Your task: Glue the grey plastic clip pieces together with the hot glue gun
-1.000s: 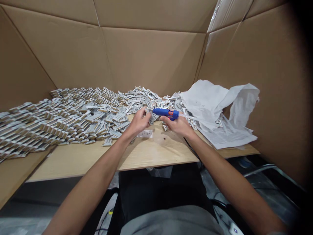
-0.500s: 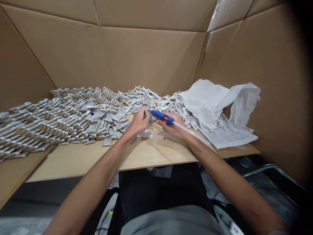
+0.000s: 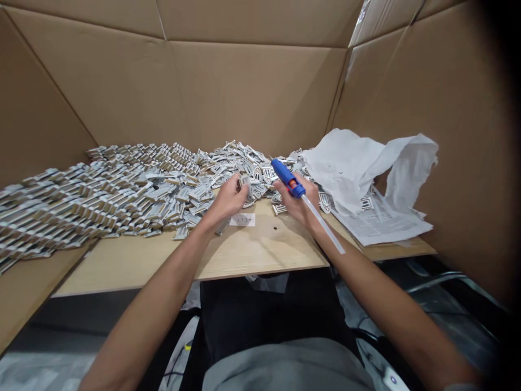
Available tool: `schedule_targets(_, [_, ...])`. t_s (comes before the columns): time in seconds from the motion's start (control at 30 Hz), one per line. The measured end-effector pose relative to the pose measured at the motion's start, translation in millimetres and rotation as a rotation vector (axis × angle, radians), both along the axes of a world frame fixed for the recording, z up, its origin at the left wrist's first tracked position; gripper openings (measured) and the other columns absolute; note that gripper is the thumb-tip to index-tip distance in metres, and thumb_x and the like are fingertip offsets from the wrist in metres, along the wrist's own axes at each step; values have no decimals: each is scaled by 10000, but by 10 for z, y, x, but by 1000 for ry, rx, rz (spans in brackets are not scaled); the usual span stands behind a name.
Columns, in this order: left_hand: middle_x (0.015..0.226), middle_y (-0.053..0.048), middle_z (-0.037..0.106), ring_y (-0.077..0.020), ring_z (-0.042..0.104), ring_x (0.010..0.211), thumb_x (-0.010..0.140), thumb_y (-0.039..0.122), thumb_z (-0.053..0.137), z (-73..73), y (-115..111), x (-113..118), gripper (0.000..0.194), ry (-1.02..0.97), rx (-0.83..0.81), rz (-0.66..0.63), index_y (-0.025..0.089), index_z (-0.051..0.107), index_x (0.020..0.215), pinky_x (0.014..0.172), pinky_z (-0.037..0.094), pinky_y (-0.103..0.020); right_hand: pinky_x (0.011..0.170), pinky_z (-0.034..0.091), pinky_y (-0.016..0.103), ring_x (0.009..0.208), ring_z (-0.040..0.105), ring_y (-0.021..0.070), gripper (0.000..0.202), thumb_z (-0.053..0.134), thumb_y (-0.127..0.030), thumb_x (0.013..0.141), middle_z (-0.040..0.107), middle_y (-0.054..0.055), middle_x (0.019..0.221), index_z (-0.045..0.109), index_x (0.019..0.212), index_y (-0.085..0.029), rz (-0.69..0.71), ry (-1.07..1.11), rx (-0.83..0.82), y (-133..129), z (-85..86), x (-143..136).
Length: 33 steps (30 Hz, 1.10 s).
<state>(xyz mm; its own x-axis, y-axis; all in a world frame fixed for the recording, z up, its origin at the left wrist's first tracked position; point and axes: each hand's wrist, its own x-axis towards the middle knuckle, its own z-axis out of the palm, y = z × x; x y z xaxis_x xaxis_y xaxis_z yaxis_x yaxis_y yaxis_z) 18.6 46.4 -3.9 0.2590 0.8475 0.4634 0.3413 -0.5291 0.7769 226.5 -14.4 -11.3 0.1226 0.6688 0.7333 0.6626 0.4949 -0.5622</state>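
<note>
A blue hot glue gun [image 3: 287,177] is gripped in my right hand [image 3: 303,203], its nozzle pointing away and up to the left. A clear glue stick [image 3: 323,224] sticks out of its rear, over my forearm. My left hand [image 3: 232,196] is closed, pinching a small grey-and-white cut-out piece [image 3: 245,183] between thumb and fingers. Behind both hands spreads a loose heap of similar pieces [image 3: 232,158], some shaped like shields. A small white paper strip with marks [image 3: 243,220] lies on the wooden board [image 3: 260,250] just below my left hand.
Neat stacked rows of the pieces [image 3: 73,203] fill the left side. Crumpled white paper [image 3: 345,163] and printed sheets [image 3: 391,222] lie at right. Cardboard walls [image 3: 256,92] enclose the back and sides. The board's front edge is just above my lap.
My right hand has drawn the glue gun away from the piece in my left hand, to the right, and its nozzle now points more upward. My left hand still holds the piece.
</note>
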Motion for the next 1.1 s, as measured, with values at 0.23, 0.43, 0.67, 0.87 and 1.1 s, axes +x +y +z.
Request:
schedule_targets(0.23, [746, -18, 609, -163, 545, 673, 819, 206, 685, 254, 280, -512, 131, -36, 147, 410, 208, 555, 804, 663, 420, -291, 637, 424, 322, 602, 504, 179, 482, 599, -698, 922, 544, -8, 613, 531, 753, -251, 7, 44, -90, 31, 16, 61])
schedule_targets(0.43, [798, -22, 639, -218, 611, 772, 770, 191, 719, 319, 492, -871, 197, 19, 243, 717, 225, 546, 858, 841, 473, -377, 650, 420, 323, 590, 486, 169, 483, 586, -680, 935, 537, -17, 608, 506, 728, -251, -26, -7, -66, 61, -1, 42])
schedule_targets(0.67, [827, -73, 593, -299, 540, 1042, 851, 214, 700, 323, 457, -922, 256, 193, 312, 821, 226, 500, 692, 1036, 385, -503, 641, 400, 318, 604, 484, 170, 488, 567, -692, 937, 534, -14, 621, 510, 739, -249, -13, -26, -94, 68, 11, 35])
schedule_targets(0.87, [894, -81, 641, -276, 576, 1016, 890, 286, 658, 303, 347, -510, 155, 206, 358, 382, 217, 627, 755, 1003, 423, -447, 674, 403, 319, 655, 516, 173, 330, 635, -543, 914, 615, 4, 734, 551, 832, -234, 41, -83, -108, 140, -20, 78])
schedule_targets(1.1, [745, -55, 605, -303, 592, 958, 600, 214, 784, 64, 325, -405, 159, 652, 135, -20, 240, 682, 718, 862, 476, -367, 752, 535, 341, 833, 705, 216, 257, 755, -321, 818, 748, 64, 1021, 648, 1025, -214, 640, -161, -509, 86, -35, 145])
